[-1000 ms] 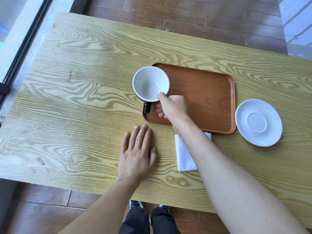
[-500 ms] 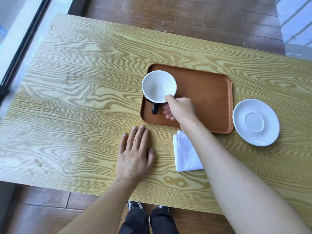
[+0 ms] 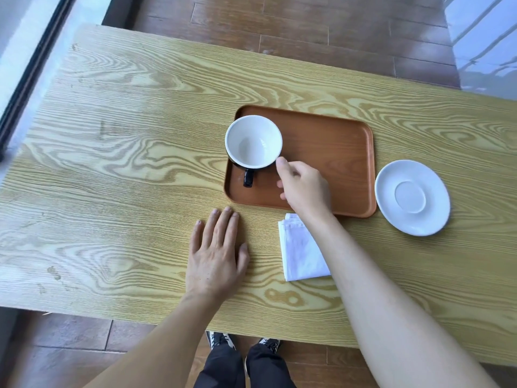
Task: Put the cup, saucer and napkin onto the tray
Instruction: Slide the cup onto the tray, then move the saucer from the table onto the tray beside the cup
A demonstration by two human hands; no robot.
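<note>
Since a second ago the cup (image 3: 253, 142) has travelled from over the tray's left edge to sit on the tray (image 3: 330, 152), at its left end, handle toward the person. The table (image 3: 126, 163) carries everything. The saucer (image 3: 412, 198) lies just right of the tray, the napkin (image 3: 300, 249) just below it, both off it. The left hand (image 3: 216, 257) rests flat, fingers spread, holding nothing. The right hand (image 3: 303, 187) is loosely curled, thumb touching the cup's rim; whether it grips cannot be told.
</note>
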